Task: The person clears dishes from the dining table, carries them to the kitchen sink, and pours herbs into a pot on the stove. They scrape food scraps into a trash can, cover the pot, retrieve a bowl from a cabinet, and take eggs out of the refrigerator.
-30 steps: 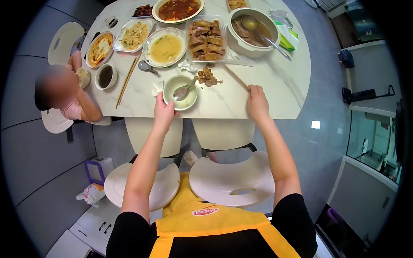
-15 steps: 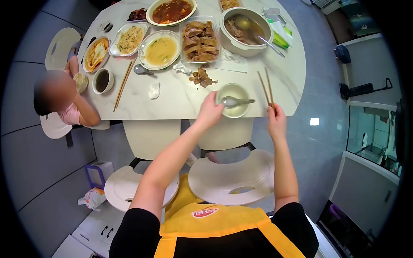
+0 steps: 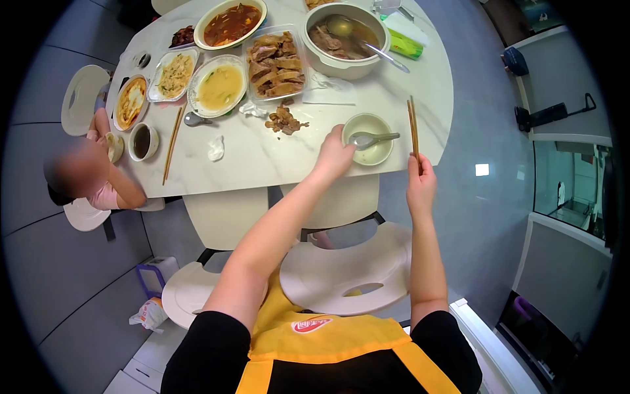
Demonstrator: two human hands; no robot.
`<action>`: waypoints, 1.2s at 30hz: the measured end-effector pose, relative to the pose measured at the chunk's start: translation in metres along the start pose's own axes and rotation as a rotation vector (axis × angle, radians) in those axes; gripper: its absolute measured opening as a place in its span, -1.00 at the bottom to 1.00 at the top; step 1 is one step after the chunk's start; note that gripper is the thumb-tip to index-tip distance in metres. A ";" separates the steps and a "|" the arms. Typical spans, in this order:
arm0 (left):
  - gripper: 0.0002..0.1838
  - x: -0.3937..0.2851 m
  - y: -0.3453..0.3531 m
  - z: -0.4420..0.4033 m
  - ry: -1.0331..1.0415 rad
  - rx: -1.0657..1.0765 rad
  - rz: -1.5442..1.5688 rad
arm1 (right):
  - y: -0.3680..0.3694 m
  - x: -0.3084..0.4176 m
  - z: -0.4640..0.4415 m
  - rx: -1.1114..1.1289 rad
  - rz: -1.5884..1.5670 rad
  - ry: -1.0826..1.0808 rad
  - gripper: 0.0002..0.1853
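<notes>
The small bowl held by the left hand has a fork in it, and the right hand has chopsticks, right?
Not a fork: the head view shows a soup spoon in the small bowl held by the left hand. The right hand does have chopsticks.

You get a bright desk (image 3: 262, 161), white glare on the floor (image 3: 485, 210), and curved distortion toward black edges.
</notes>
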State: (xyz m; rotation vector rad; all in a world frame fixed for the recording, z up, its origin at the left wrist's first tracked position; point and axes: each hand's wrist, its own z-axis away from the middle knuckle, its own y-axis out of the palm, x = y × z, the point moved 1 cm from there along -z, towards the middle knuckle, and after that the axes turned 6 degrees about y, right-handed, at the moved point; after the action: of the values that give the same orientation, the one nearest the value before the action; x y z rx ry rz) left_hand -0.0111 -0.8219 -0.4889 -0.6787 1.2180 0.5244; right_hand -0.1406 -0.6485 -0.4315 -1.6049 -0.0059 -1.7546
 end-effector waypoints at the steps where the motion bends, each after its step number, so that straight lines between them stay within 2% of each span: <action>1: -0.49 -0.003 -0.008 0.010 -0.046 -0.013 0.048 | 0.002 -0.003 -0.006 -0.029 0.017 -0.036 -0.67; 2: -0.49 -0.006 -0.017 0.021 -0.092 -0.026 0.095 | 0.006 -0.007 -0.013 -0.029 0.018 -0.036 -0.67; 4: -0.48 -0.032 -0.043 0.047 -0.259 0.035 0.114 | 0.016 -0.009 -0.024 0.028 0.240 -0.277 -0.69; 5: -0.47 -0.025 -0.052 0.059 -0.252 0.027 0.122 | 0.021 -0.003 -0.026 0.030 0.240 -0.278 -0.69; 7: -0.46 -0.020 -0.069 0.081 -0.249 0.013 0.129 | 0.039 0.019 -0.022 0.182 0.460 -0.367 -0.71; 10: -0.42 -0.022 -0.093 0.115 -0.376 0.013 0.217 | 0.060 0.040 -0.017 0.227 0.554 -0.374 -0.70; 14: -0.38 -0.029 -0.115 0.142 -0.480 0.003 0.347 | 0.088 0.021 0.007 0.403 0.469 -0.439 -0.71; 16: -0.33 -0.030 -0.120 0.148 -0.468 0.014 0.416 | 0.100 0.020 0.020 0.526 0.305 -0.462 -0.71; 17: -0.33 -0.027 -0.123 0.151 -0.470 0.001 0.422 | 0.102 0.021 0.015 0.441 0.392 -0.472 -0.71; 21: -0.24 -0.004 -0.131 0.167 -0.521 0.021 0.507 | 0.115 0.042 -0.028 0.373 0.478 -0.493 -0.71; 23: -0.22 0.014 -0.131 0.177 -0.540 0.035 0.531 | 0.127 0.050 -0.049 0.328 0.574 -0.711 -0.71; 26: -0.22 0.046 -0.129 0.190 -0.611 0.078 0.551 | 0.146 0.055 -0.069 0.286 0.642 -0.766 -0.72; 34: -0.21 0.113 -0.126 0.180 -0.685 0.002 0.655 | 0.128 0.033 -0.059 0.342 0.635 -0.759 -0.74; 36: -0.23 0.121 -0.125 0.174 -0.683 -0.011 0.618 | 0.119 0.027 -0.051 0.367 0.680 -0.695 -0.74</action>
State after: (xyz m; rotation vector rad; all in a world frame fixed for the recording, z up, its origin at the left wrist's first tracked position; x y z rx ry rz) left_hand 0.2246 -0.7826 -0.5477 -0.0796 0.7488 1.1666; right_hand -0.1222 -0.7720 -0.4743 -1.6017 -0.0957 -0.6011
